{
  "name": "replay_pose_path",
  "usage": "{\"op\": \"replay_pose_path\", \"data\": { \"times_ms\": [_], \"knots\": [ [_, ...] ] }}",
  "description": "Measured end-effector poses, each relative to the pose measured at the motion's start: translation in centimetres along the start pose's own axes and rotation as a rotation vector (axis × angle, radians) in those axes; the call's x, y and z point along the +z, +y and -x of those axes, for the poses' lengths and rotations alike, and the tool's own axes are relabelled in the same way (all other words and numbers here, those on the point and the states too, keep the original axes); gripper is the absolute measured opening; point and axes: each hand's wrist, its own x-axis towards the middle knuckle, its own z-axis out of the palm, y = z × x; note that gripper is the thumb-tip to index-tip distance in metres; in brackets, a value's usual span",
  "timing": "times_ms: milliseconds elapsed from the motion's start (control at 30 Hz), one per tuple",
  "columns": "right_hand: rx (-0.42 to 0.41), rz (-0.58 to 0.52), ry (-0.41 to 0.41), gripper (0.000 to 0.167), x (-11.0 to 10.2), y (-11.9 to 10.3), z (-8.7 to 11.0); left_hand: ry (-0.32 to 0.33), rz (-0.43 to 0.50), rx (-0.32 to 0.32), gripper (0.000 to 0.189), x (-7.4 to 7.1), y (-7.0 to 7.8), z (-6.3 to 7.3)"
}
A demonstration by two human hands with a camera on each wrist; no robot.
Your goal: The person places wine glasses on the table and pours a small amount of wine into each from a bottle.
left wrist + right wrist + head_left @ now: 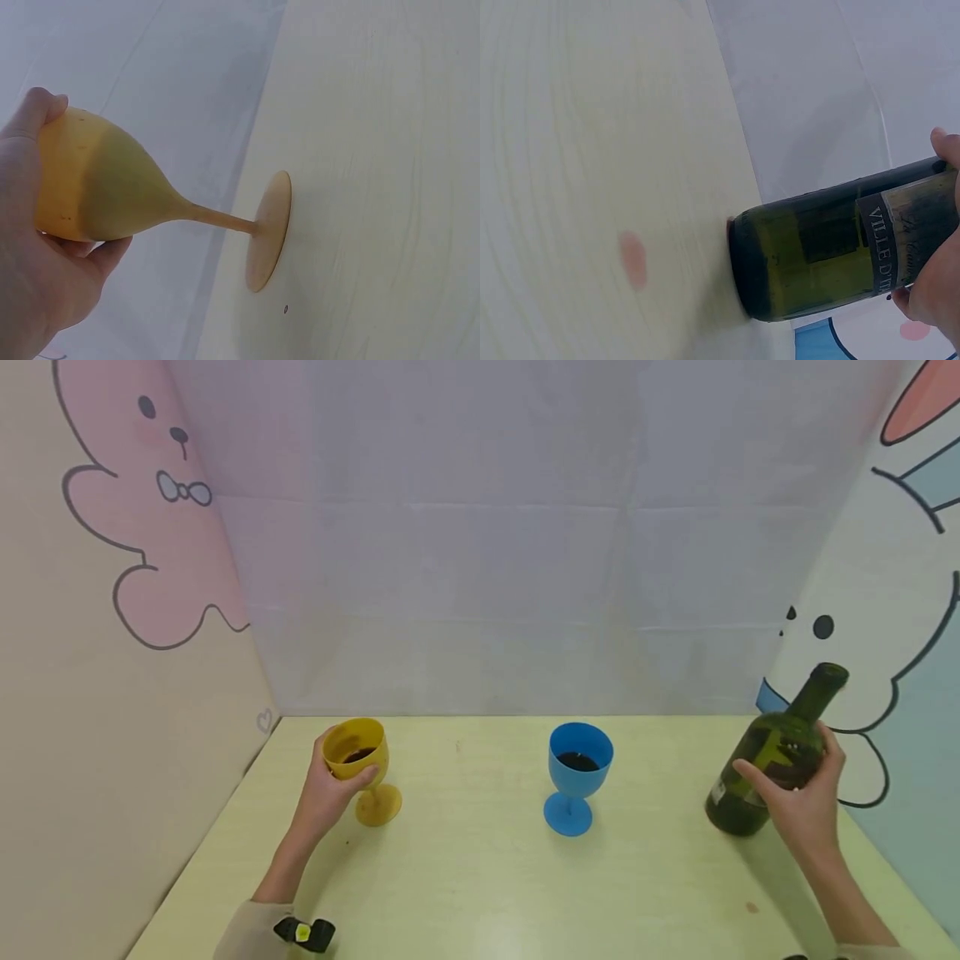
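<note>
On the left, my left hand [327, 795] grips a yellow goblet [351, 740] round its bowl, thumb on the near side. Dark liquid shows inside the bowl. The left wrist view shows the goblet's [124, 180] stem and round foot at the tabletop. Over at the right, my right hand [808, 810] holds a dark green wine bottle [774, 752] round its body, neck up and leaning right. Its label [881, 244] faces the right wrist camera, partly covered by the hand. A blue goblet [572, 783] with dark liquid stands between the hands, touched by neither.
A pale wooden table [465, 877] carries everything. White sheeting [465, 568] hangs along its back edge. Side panels with a pink cartoon animal [161, 510] and a white one [847, 602] flank it. A reddish spot [634, 259] marks the tabletop near the bottle.
</note>
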Motion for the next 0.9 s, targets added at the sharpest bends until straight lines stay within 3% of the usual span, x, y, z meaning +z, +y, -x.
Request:
{"op": "replay_pose_path", "data": {
  "times_ms": [167,233,400,567,700,900],
  "knots": [
    [0.01,0.023,-0.003,0.103,-0.6,-0.4,-0.2,-0.014,-0.008,0.0,0.09,-0.1,0.2,0.0],
    [-0.041,-0.011,0.033,0.101,-0.7,-0.5,-0.1,-0.021,-0.005,-0.004,0.091,-0.2,0.4,0.0],
    [-0.326,-0.032,0.164,0.09,-0.7,-0.9,0.3,-0.037,0.014,-0.032,0.097,-0.5,0.7,0.3],
    [-0.574,0.009,0.225,0.072,-0.7,-1.4,0.5,-0.048,0.057,-0.046,0.102,-0.9,0.9,0.6],
    [-0.695,-0.019,0.263,0.064,-0.6,-2.8,1.0,-0.024,0.053,0.02,0.096,-1.0,1.0,0.6],
    [-0.816,-0.037,0.333,0.06,-0.3,-5.2,2.2,0.09,-0.04,0.16,0.075,-1.1,2.1,0.7]
  ]
}}
